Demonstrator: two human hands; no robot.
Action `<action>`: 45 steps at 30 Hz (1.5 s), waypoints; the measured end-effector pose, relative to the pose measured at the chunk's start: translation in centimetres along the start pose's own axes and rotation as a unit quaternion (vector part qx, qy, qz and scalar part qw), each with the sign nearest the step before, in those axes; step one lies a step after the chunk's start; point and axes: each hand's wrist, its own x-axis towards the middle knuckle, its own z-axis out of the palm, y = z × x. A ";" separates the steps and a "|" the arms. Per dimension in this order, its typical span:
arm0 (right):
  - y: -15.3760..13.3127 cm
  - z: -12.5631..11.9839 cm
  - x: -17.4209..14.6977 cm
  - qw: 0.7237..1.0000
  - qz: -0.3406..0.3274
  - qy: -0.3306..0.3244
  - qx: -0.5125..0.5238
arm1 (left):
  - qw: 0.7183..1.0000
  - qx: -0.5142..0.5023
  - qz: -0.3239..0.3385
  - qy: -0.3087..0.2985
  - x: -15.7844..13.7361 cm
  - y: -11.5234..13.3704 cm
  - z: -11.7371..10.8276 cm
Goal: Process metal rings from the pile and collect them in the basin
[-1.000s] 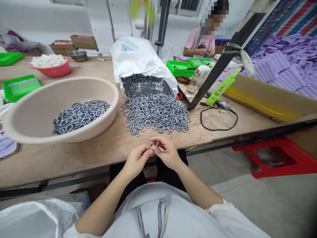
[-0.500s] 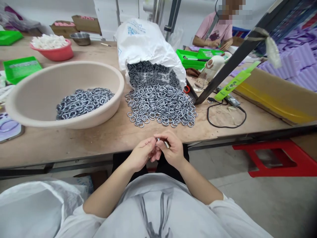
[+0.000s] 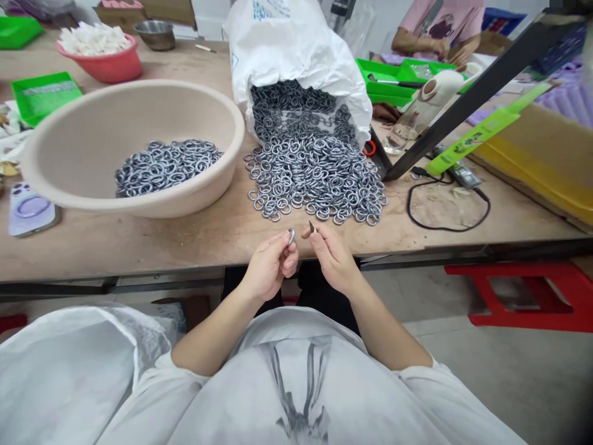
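Observation:
Pinched between the thumb and fingers of my left hand [image 3: 267, 264] is one grey ring [image 3: 291, 237], held upright at the fingertips. My right hand [image 3: 334, 258] is closed on a small blade [image 3: 311, 227], whose dark pointed tip sticks up past the thumb; the rest of it is hidden in the fingers. A small gap separates the two hands, both at the table's front edge. Beyond them a heap of grey rings [image 3: 319, 179] spills from a white sack [image 3: 296, 55] lying on its side. More rings [image 3: 167, 167] lie in a big beige basin [image 3: 88, 117] at left.
A phone [image 3: 34, 210], a green tray [image 3: 46, 96] and a red bowl of white pieces [image 3: 104, 74] stand at left. A slanted metal post [image 3: 463, 93], a black cable [image 3: 410, 213] and a yellow-brown box [image 3: 537, 161] are at right. A co-worker [image 3: 435, 37] sits across the table.
My hands have moved apart from each other, so the ring in the left and the blade tip in the right now show. The view has tilted down and shifted left.

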 end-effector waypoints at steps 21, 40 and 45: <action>-2.1 0.4 -0.2 0.993 -0.049 -0.097 -0.050 | 1.000 -0.015 -0.001 -0.009 -0.8 -0.6 -0.3; -2.1 -0.2 -0.5 0.988 -0.021 -0.156 -0.008 | 0.999 -0.017 -0.019 -0.027 -1.2 -1.0 -0.1; -1.8 -0.2 -0.5 0.989 -0.018 -0.143 0.006 | 0.999 -0.017 -0.027 -0.032 -1.3 -0.9 -0.1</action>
